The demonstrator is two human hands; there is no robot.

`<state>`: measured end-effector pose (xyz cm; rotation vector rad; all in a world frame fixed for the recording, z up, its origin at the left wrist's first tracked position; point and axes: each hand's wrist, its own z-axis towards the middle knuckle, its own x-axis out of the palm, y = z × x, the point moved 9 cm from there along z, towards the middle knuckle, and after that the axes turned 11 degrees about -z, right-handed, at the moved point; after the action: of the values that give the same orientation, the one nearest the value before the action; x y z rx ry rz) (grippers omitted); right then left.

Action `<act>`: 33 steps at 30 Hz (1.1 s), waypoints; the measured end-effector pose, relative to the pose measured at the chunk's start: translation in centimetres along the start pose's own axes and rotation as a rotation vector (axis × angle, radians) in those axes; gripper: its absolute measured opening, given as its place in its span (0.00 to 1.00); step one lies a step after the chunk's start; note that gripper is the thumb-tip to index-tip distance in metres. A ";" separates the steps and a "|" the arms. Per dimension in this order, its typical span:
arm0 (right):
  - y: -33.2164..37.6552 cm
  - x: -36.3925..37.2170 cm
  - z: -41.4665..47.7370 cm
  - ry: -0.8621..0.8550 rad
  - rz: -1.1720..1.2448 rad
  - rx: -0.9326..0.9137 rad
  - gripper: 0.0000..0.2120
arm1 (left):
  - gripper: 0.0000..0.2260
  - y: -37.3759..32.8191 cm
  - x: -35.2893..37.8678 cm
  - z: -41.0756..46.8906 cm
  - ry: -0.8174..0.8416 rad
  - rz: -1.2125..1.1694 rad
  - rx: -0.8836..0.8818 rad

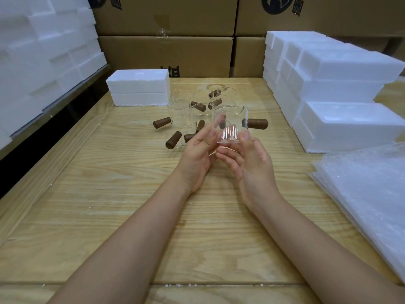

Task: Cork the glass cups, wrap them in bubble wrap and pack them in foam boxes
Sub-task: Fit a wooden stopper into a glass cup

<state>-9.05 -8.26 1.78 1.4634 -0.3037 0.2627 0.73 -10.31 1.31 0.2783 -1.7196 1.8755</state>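
Above the middle of the pale wooden table, the left hand pinched the wall and the right hand gripped the base of a clear cylindrical glass cup, likely steadying it to seat its brown cylindrical cork.

I record even, diffuse overhead light casting only faint shadows on the wooden table, white glare streaks on the held glass cup, near-blown foam boxes, slight overall softness, and wide-angle bowing toward the frame edges.
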 end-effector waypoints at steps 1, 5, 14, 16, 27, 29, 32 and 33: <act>0.2 -0.1 -0.1 -0.017 -0.044 -0.016 0.20 | 0.26 -0.1 0.1 0.0 -0.003 -0.003 0.009; 1.7 -1.3 -0.6 -0.142 -0.222 -0.151 0.23 | 0.45 -0.5 0.0 -0.1 -0.033 -0.017 0.033; 2.5 -1.1 -1.1 -0.131 -0.271 -0.233 0.19 | 0.34 -0.2 0.5 0.0 0.004 -0.008 0.052; 2.3 -1.2 -0.9 -0.125 -0.220 -0.188 0.21 | 0.41 -0.2 0.5 0.0 0.001 -0.020 0.039; 0.0 0.3 -0.5 0.082 0.360 0.148 0.16 | 0.35 -0.2 0.4 0.0 0.021 0.019 0.001; -0.1 0.2 -0.5 0.080 0.351 0.158 0.13 | 0.36 -0.4 0.3 -0.1 0.002 0.032 0.020; -0.1 -0.2 -0.3 0.045 0.268 0.101 0.16 | 0.40 -0.6 0.3 -0.1 -0.016 0.010 0.058; 0.2 -0.4 -0.3 0.022 0.193 0.064 0.19 | 0.40 -0.7 0.3 -0.1 -0.019 0.009 0.068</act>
<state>-9.52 -7.97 1.84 1.4951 -0.4228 0.4467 0.89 -10.16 2.06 0.3164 -1.6745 1.9466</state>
